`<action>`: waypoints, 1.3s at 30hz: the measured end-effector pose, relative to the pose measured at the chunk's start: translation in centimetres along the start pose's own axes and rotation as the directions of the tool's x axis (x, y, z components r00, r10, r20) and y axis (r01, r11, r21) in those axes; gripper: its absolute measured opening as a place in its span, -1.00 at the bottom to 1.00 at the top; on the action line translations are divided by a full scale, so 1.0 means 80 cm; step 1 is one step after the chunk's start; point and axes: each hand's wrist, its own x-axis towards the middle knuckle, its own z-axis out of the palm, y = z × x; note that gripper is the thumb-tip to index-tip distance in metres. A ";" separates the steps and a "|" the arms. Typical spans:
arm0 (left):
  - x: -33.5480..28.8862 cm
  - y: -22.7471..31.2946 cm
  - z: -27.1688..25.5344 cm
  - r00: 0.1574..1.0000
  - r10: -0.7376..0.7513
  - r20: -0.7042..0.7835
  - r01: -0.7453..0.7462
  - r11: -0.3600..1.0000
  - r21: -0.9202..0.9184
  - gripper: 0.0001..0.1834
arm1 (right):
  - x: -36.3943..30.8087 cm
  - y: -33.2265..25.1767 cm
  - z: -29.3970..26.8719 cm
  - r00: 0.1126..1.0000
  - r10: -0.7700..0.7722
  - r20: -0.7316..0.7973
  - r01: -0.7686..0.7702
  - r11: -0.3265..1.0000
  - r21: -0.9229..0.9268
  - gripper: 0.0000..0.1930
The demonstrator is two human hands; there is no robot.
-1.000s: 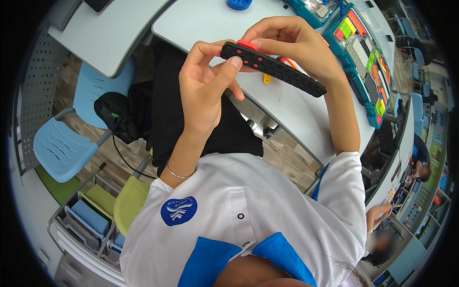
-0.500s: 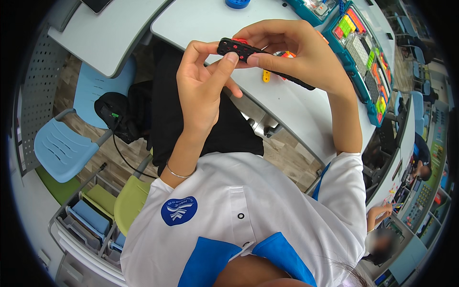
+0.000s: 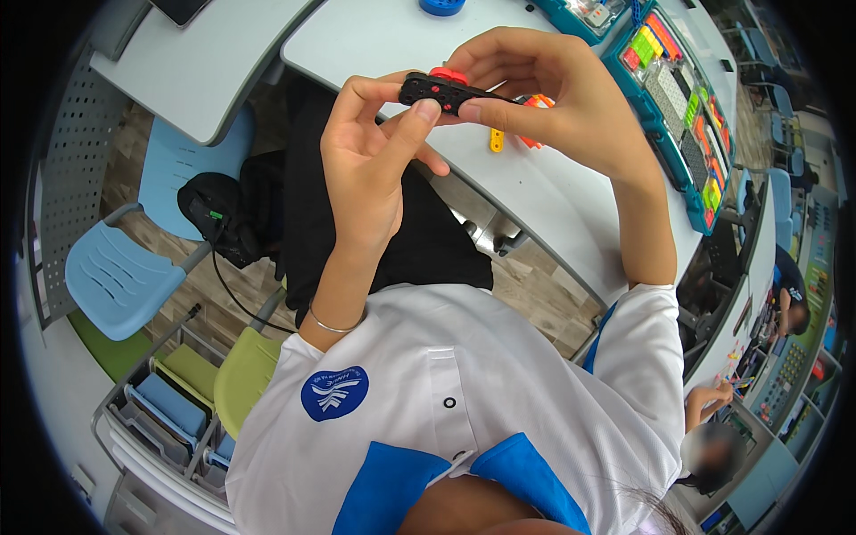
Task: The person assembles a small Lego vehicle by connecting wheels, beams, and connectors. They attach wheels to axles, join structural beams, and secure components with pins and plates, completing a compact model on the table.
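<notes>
A black building-set beam (image 3: 415, 89) with rows of holes is held up between both hands, above the table's near edge. Red connector pegs dot its face, and a red piece (image 3: 448, 75) sits along its upper side. My left hand (image 3: 370, 165) pinches the beam's left end between thumb and index finger, the other fingers loosely curled. From the right, my right hand (image 3: 571, 111) grips the beam with its thumb in front and its fingers behind, hiding part of it. A small yellow beam (image 3: 497, 140) and an orange-and-white part (image 3: 533, 140) lie on the table beyond.
The white table (image 3: 557, 201) runs from upper left to lower right. On its right stands a teal sorting case (image 3: 655, 125) of colourful parts; a blue round piece (image 3: 443, 6) is at the far edge. Blue chairs (image 3: 120, 281) and a black bag (image 3: 214, 214) are left. Other people sit far right.
The beam has tipped in my hands, so more of the red piece shows above it and its right-hand length no longer shows below my right hand. My left hand has shifted slightly left.
</notes>
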 end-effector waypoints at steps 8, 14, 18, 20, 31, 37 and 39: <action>0.001 -0.003 -0.004 0.998 0.052 0.038 -0.053 0.999 0.002 -0.80 | -0.007 -0.001 0.009 0.981 -0.172 -0.088 0.164 0.982 -0.091 -0.74; -0.002 -0.002 0.004 0.988 0.147 0.041 -0.148 0.989 0.018 -0.67 | -0.018 -0.018 0.009 0.972 -0.224 -0.076 0.204 0.955 -0.214 -0.67; -0.003 -0.003 -0.001 0.982 0.170 0.085 -0.174 0.984 0.048 -0.65 | -0.019 -0.021 0.010 0.969 -0.230 -0.085 0.211 0.959 -0.188 -0.67; -0.003 -0.005 -0.001 0.981 0.176 0.081 -0.180 0.983 0.043 -0.68 | -0.018 -0.019 0.011 0.962 -0.257 -0.094 0.233 0.950 -0.208 -0.67; -0.004 -0.005 -0.003 0.988 0.146 0.056 -0.147 0.989 0.013 -0.72 | -0.016 -0.016 0.023 0.946 -0.288 -0.151 0.246 0.938 -0.247 -0.72; -0.004 -0.007 -0.001 0.987 0.151 0.058 -0.151 0.988 0.006 -0.75 | -0.018 -0.016 0.022 0.943 -0.299 -0.145 0.248 0.924 -0.291 -0.73; -0.004 -0.007 -0.001 0.988 0.144 0.056 -0.145 0.989 0.006 -0.74 | -0.017 -0.015 0.022 0.946 -0.292 -0.140 0.239 0.920 -0.311 -0.71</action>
